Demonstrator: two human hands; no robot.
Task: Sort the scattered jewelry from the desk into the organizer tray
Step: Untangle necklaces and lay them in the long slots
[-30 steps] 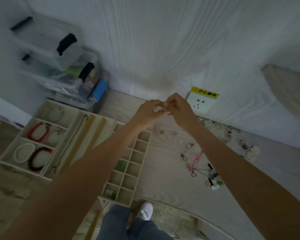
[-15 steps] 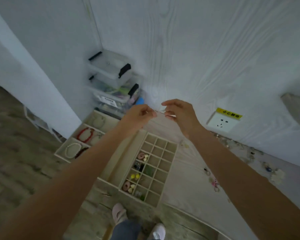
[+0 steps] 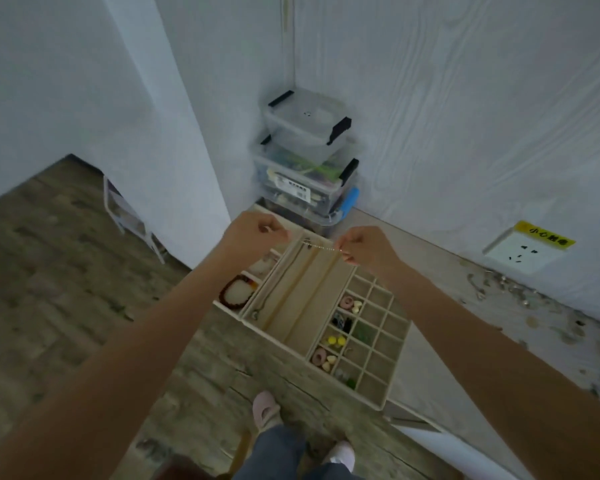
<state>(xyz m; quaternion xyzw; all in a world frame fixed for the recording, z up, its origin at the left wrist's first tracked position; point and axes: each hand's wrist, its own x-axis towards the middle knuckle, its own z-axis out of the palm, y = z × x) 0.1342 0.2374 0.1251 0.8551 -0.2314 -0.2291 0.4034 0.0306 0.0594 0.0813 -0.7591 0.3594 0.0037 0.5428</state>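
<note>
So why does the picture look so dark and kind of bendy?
Head view: the room is dim and bluish, so the tray and the loose jewelry on the desk look soft and grainy; the wide lens curves the walls and stretches the arms; the thin chain between the hands barely shows.

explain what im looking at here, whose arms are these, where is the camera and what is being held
There is no machine: these are a person's own arms, filmed by a wide-angle camera on their head that looks down, so their feet show below. The left hand and right hand each pinch one end of a thin chain, stretched above the organizer tray. The tray holds a dark bead bracelet and small pieces in a grid of compartments. More scattered jewelry lies on the desk to the right.
</note>
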